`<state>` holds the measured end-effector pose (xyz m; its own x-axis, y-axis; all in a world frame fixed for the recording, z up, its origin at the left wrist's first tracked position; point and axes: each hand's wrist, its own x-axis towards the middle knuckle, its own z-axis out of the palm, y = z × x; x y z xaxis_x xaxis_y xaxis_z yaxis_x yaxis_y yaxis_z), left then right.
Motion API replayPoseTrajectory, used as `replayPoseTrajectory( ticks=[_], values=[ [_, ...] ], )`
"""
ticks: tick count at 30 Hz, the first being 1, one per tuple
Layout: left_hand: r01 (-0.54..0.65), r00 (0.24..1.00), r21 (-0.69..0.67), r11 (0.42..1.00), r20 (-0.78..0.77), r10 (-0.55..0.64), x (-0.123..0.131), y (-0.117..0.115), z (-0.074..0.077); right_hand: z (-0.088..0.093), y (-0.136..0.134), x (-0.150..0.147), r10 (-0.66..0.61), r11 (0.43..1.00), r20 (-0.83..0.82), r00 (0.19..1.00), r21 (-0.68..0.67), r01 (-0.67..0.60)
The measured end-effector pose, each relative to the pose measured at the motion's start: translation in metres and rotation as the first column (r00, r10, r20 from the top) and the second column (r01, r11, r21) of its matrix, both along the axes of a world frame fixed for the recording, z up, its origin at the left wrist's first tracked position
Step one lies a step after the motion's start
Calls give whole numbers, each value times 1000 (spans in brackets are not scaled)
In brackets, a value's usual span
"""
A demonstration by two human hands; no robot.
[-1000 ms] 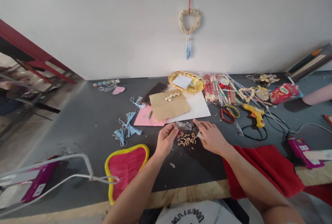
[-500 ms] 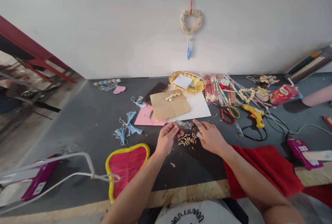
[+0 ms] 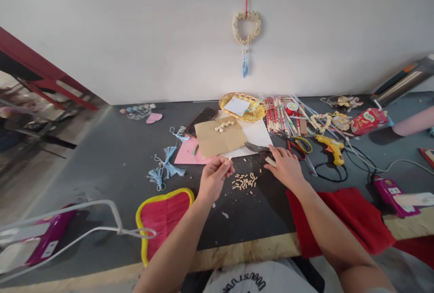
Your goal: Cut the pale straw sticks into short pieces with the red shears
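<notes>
My left hand [image 3: 213,179] pinches a small pale stick piece [image 3: 230,158] between thumb and fingertips, just in front of the brown paper [image 3: 213,144]. In my right hand [image 3: 287,167] is a pair of pruning shears [image 3: 255,147], its blades pointing left, apart from the piece. Between and below the hands lies a pile of short cut stick pieces [image 3: 244,181] on the dark table. A short curved row of pale pieces [image 3: 224,125] rests on the brown paper.
Blue tassels [image 3: 168,163] lie to the left. At the back are a yellow wicker basket [image 3: 257,114] and printed chopsticks [image 3: 276,116]; a yellow glue gun [image 3: 334,149] with its cable is at the right. Red cloth [image 3: 342,220] lies under my right forearm. A heart-shaped ornament [image 3: 234,28] hangs on the wall.
The shears have moved right and up, away from my left hand, with their blades now clear of it. My left hand has shifted slightly left and still pinches, the pale piece now showing.
</notes>
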<state>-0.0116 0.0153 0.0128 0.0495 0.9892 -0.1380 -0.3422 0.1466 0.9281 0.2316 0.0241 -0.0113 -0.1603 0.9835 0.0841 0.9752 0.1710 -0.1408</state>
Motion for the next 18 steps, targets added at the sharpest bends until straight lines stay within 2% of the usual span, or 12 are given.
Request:
replayPoseTrajectory(
  ticks=[3, 5, 7, 9, 10, 12, 15, 18],
  values=[
    [92, 984, 33, 995, -157, -86, 4, -5, -2, 4, -1, -2, 37, 995, -115, 993, 97, -25],
    [176, 949, 54, 983, -276, -155, 6, -8, -3, 10, -6, -8, 132, 984, -345, 929, 162, -80],
    [259, 894, 77, 963, -397, -209, 7, -10, -2, 16, -12, -16, 173, 985, -619, 766, 97, -144],
    [323, 831, 111, 940, -508, -225, 9, -12, -1, 19, -19, -26, 91, 967, -805, 587, -68, -244],
    [347, 801, 128, 929, -555, -223, 10, -13, -1, 20, -21, -30, 33, 945, -849, 528, -145, -292],
    [390, 747, 153, 908, -629, -215, 11, -14, -1, 19, -25, -36, -40, 905, -878, 476, -234, -355],
    [432, 698, 150, 889, -680, -224, 12, -15, -3, 17, -26, -40, -53, 892, -881, 471, -254, -374],
    [457, 703, 108, 883, -652, -284, 11, -14, -4, 16, -26, -41, -39, 896, -887, 459, -235, -377]
  ],
)
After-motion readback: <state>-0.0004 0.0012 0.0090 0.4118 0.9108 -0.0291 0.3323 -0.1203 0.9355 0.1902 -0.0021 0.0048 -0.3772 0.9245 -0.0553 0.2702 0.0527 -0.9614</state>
